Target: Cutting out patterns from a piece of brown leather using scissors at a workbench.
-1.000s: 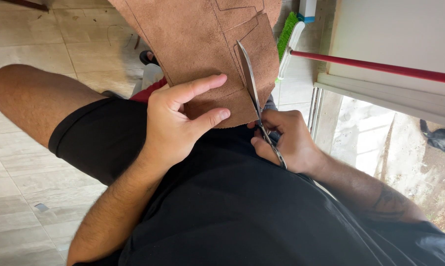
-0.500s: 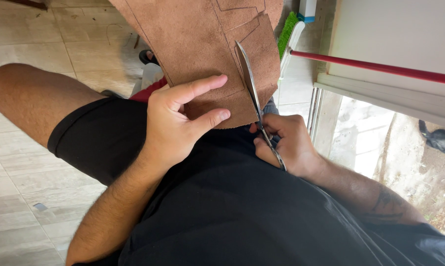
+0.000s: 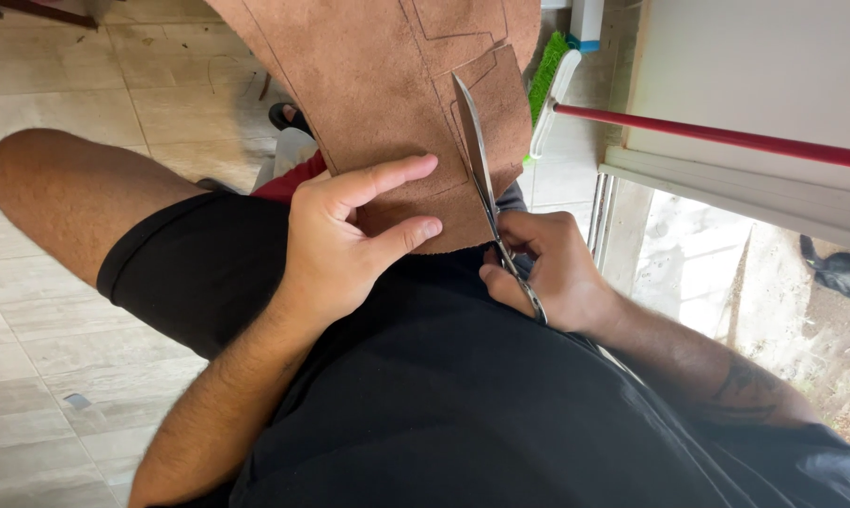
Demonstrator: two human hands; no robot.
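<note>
Leather (image 3: pixel 378 85): brown sheet, top centre of frame, hanging down over the lap; cut lines marked on it.
Left hand (image 3: pixel 350 240): centre of frame, fingers spread, forefinger and thumb pinching the sheet's lower edge.
Right hand (image 3: pixel 547 268): right of centre, fingers curled shut through the scissor handles.
Scissors (image 3: pixel 477 160): blades nearly closed, pointing up, in a cut near the sheet's right edge.
Broom (image 3: pixel 716 136): red handle, upper right.

Open tiled floor (image 3: pixel 58 357) leftward; red pole (image 3: pixel 726 139) bars the right.
</note>
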